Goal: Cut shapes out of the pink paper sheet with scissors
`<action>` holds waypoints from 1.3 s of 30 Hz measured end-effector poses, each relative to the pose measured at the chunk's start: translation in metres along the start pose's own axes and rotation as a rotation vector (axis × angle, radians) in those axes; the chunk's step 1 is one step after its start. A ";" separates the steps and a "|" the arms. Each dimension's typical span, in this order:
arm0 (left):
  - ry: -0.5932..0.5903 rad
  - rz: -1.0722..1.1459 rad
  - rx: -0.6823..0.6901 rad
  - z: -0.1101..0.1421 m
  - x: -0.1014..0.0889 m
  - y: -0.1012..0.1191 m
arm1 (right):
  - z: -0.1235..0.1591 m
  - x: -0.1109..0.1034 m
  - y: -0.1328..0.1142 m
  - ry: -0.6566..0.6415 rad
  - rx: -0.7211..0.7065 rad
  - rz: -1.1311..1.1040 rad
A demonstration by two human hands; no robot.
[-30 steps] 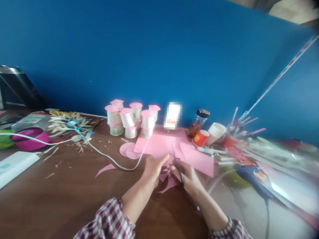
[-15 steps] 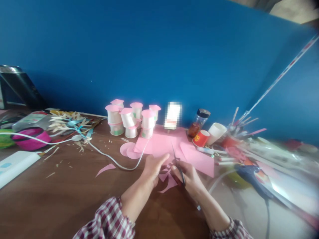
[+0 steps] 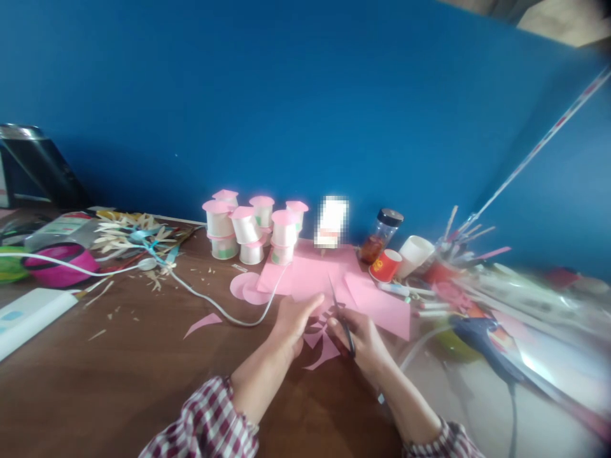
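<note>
**Turn the paper, keep the thumb clear of the blades**

On the left of the brown wood-look tabletop, a curved pink paper offcut lies near a looped white cable, which is best kept from snagging the work. Two overlapping flat pink paper discs lie just beyond the loop.

Towards the middle, the bare left hand has its thumb stretched forward; its other fingers are mostly hidden, so whether they pinch paper cannot be told. Flat pink paper sheets lie beyond the hands, and narrow pink paper scraps show between them. The step looks like trimming paper: the left hand should steer it, thumb off the cutting line.

Further right, the bare right hand curls its fingers round slim dark-handled scissors, tips pointing away. The blades' gape is too small to judge. Short, even snips should give the cleaner edge.
</note>
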State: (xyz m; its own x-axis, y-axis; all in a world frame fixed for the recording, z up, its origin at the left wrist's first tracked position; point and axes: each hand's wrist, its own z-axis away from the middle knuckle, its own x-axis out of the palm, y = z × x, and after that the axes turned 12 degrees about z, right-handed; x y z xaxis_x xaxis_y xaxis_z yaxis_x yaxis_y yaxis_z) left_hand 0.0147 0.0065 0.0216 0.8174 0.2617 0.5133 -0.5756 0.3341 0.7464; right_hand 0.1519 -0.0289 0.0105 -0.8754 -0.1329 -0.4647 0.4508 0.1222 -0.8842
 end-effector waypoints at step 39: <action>-0.050 -0.038 0.020 -0.002 -0.002 -0.001 | 0.000 -0.001 -0.002 -0.007 -0.006 -0.032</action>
State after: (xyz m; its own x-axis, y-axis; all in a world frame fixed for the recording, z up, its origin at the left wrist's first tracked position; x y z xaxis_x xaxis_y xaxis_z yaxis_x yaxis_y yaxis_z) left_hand 0.0132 0.0075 0.0185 0.8390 0.2030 0.5048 -0.5441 0.3243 0.7738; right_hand 0.1516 -0.0290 0.0126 -0.8882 -0.1440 -0.4364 0.4213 0.1240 -0.8984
